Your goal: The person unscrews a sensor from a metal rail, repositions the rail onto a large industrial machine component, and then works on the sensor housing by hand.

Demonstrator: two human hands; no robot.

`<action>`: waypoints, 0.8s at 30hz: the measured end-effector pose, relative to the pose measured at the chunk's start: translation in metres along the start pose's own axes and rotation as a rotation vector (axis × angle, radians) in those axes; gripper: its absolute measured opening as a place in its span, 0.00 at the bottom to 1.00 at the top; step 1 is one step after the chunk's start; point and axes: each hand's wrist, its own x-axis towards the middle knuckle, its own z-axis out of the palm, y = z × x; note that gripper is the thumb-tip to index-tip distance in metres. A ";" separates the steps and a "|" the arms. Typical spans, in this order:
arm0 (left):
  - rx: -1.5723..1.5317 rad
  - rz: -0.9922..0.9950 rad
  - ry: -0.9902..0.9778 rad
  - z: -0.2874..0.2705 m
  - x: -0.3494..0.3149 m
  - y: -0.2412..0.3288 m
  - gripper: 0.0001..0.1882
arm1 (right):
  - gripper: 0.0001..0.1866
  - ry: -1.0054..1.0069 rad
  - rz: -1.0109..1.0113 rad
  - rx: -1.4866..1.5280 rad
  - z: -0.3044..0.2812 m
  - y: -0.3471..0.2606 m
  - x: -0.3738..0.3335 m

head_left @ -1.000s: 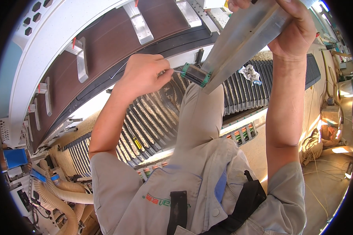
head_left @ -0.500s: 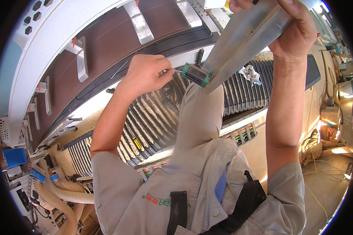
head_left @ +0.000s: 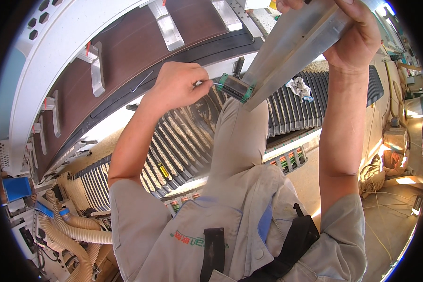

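My left hand [head_left: 179, 83] is closed in a pinch on a thin metal shaft [head_left: 215, 84], its tip touching a small green and black block [head_left: 235, 88]. The kind of tool is hidden in my fingers. The block sits at the lower end of a long silver metal beam [head_left: 286, 49], just above my knee. Around the beam's upper right side, my right hand [head_left: 355, 40] is closed, thumb on its face. Fingertips [head_left: 289, 4] show past the beam's left edge; whose they are I cannot tell.
A thin bent metal rod [head_left: 142, 82] is by the machine's black edge [head_left: 122, 96]. Ribbed black bellows [head_left: 188, 141] dusted with chips run below, bearing a yellow tool [head_left: 163, 170] and a crumpled rag [head_left: 300, 89]. Beige hoses [head_left: 75, 230] lie lower left. Brown belt [head_left: 131, 42] behind.
My left hand has shifted slightly up, its pinch on the shaft kept. The beam and block have moved up a little; my right hand keeps its hold.
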 end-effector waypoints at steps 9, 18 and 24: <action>-0.029 0.038 -0.019 -0.003 0.004 -0.002 0.09 | 0.30 -0.004 -0.010 -0.042 0.000 -0.003 0.000; -0.063 0.081 -0.061 0.001 0.006 -0.013 0.07 | 0.30 0.008 -0.013 -0.024 0.001 -0.002 0.000; -0.149 0.034 -0.041 0.005 0.000 -0.013 0.06 | 0.31 -0.015 -0.013 -0.004 0.001 0.003 0.001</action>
